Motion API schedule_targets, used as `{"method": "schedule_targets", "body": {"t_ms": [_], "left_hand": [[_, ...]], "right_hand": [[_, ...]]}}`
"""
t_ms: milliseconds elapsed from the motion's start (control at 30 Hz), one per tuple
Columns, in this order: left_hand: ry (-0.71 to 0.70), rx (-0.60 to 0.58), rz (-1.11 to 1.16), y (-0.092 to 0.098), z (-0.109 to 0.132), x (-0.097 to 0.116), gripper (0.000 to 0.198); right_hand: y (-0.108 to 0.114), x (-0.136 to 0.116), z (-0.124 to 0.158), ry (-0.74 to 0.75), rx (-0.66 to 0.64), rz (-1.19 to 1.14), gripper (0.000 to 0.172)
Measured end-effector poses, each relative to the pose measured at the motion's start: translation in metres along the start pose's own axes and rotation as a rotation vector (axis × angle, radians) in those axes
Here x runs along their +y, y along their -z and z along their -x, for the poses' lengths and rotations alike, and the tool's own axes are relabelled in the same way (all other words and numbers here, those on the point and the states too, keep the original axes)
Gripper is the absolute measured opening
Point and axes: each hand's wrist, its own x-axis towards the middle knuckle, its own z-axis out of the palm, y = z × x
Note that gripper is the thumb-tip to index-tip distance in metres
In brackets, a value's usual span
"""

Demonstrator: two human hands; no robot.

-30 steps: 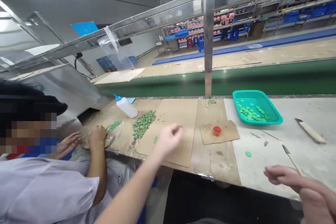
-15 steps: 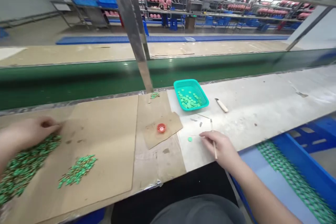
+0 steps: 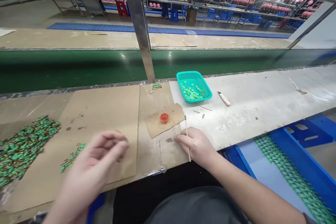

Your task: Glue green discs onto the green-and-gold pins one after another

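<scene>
My left hand (image 3: 97,162) hovers over the brown cardboard sheet (image 3: 105,108), blurred, fingers curled toward the thumb in a pinch; what it holds is too small to make out. A small heap of green pieces (image 3: 72,157) lies just left of it, and a bigger heap (image 3: 23,143) spreads at the far left. My right hand (image 3: 196,144) rests on the bench edge, closed on a thin wooden stick (image 3: 187,129) that points away from me. A red cap (image 3: 164,117) sits on a cardboard scrap (image 3: 174,113) just beyond that hand.
A teal basket (image 3: 203,78) with green discs stands at the back of the bench, a wooden-handled tool (image 3: 224,98) to its right. A steel post (image 3: 140,28) rises behind the cardboard. A green conveyor belt (image 3: 78,66) runs behind. Blue crates (image 3: 301,168) sit low right.
My left hand came back from the big green heap toward the middle, now pinched. My right hand with the stick moved left, toward the red cap. The view tilted slightly.
</scene>
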Motion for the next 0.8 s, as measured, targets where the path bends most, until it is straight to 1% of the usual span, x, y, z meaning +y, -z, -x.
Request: {"method": "schedule_targets", "body": {"t_ms": [33,100,133,200,267,367,467,567,667,733,800], "left_hand": [[0.050,-0.068,0.146,-0.016,0.012,0.005,0.073],[0.113,-0.132,0.307,-0.040,0.030,0.014,0.073],[0.133,-0.157,0.347,-0.049,0.036,0.017,0.071],[0.146,-0.188,0.355,-0.059,0.042,0.020,0.067],[0.131,-0.193,0.312,-0.064,0.041,0.019,0.061],[0.055,-0.150,0.201,-0.069,0.030,0.015,0.050],[-0.035,-0.112,0.106,-0.072,0.015,0.015,0.042],[-0.109,-0.102,0.054,-0.073,0.006,0.018,0.038],[-0.182,-0.141,0.055,-0.075,0.007,0.021,0.034],[-0.218,-0.170,0.078,-0.076,0.013,0.021,0.033],[-0.240,-0.175,0.115,-0.079,0.019,0.021,0.030]], "right_hand": [[-0.003,-0.003,0.001,0.012,0.008,-0.023,0.018],[-0.003,-0.005,0.005,0.015,0.023,-0.069,0.015],[0.000,-0.004,0.007,0.007,0.030,-0.087,0.018],[0.007,-0.003,0.011,-0.027,0.044,-0.106,0.027],[0.014,-0.003,0.013,-0.071,0.057,-0.103,0.027],[0.016,-0.005,0.011,-0.108,0.050,-0.086,0.018],[0.013,-0.007,0.004,-0.099,0.040,-0.079,0.016],[0.013,-0.008,-0.005,-0.084,0.068,-0.089,0.017],[0.020,-0.007,-0.008,-0.033,0.046,-0.120,0.021],[0.024,-0.007,-0.006,0.028,0.000,-0.145,0.024],[0.024,-0.006,-0.005,0.076,-0.029,-0.155,0.026]]}}
